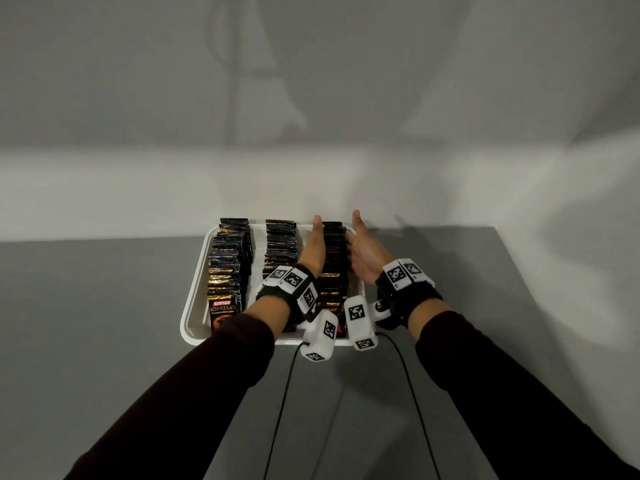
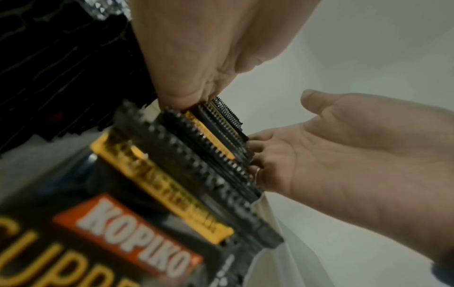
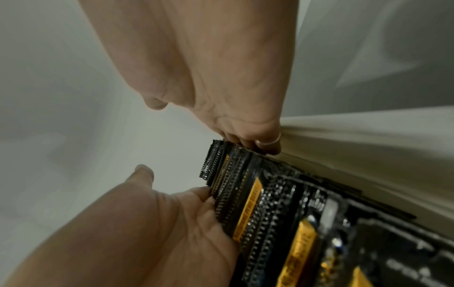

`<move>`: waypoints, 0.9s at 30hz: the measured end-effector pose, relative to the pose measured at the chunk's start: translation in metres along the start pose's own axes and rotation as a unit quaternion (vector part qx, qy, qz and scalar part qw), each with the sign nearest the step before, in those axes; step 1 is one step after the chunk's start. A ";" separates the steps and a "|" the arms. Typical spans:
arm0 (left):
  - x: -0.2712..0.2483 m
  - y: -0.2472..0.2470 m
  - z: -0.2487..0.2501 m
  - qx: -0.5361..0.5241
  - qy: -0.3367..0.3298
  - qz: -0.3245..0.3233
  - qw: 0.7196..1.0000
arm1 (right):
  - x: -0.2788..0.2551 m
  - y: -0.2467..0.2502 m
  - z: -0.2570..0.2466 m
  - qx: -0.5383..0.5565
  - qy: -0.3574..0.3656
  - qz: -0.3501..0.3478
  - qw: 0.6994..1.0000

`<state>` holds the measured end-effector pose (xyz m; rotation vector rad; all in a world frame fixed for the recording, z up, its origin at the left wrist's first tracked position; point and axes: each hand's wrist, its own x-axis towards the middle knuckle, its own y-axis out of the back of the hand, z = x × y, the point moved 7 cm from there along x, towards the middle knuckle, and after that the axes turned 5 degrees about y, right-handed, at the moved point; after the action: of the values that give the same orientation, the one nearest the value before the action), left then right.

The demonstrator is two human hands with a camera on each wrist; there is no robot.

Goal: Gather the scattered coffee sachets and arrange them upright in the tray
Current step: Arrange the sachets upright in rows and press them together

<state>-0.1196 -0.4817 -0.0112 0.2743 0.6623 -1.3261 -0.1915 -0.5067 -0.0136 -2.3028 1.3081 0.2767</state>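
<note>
Black Kopiko sachets (image 1: 333,258) stand upright in the white tray's (image 1: 194,306) right row, running away from the person, between left hand (image 1: 313,247) and right hand (image 1: 365,252), both flat, fingers straight, pressing its sides.

A grey counter (image 1: 104,323) fills the lower part of the head view, its surface matt and evenly lit. Its far edge meets a pale ledge (image 1: 104,188) that runs the full width. Above the ledge rises a plain grey-white wall (image 1: 346,64), crossed by soft, blurred shadows with slanted edges. On the right the counter ends at a straight edge, with a paler surface beyond it. The light is dim and diffuse.
</note>
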 end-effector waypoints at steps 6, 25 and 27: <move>0.001 0.004 -0.004 -0.016 0.013 0.031 0.999 | -0.001 -0.003 -0.003 0.009 0.000 -0.003 1.000; 0.002 0.007 -0.005 0.031 -0.031 0.043 0.998 | -0.009 -0.005 0.002 0.010 -0.008 0.005 1.000; 0.000 0.005 -0.011 -0.002 -0.031 0.019 0.999 | -0.014 -0.007 0.007 0.021 -0.008 -0.001 1.000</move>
<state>-0.1178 -0.4742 -0.0204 0.2404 0.6060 -1.2915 -0.1926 -0.4899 -0.0117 -2.2617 1.2915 0.2639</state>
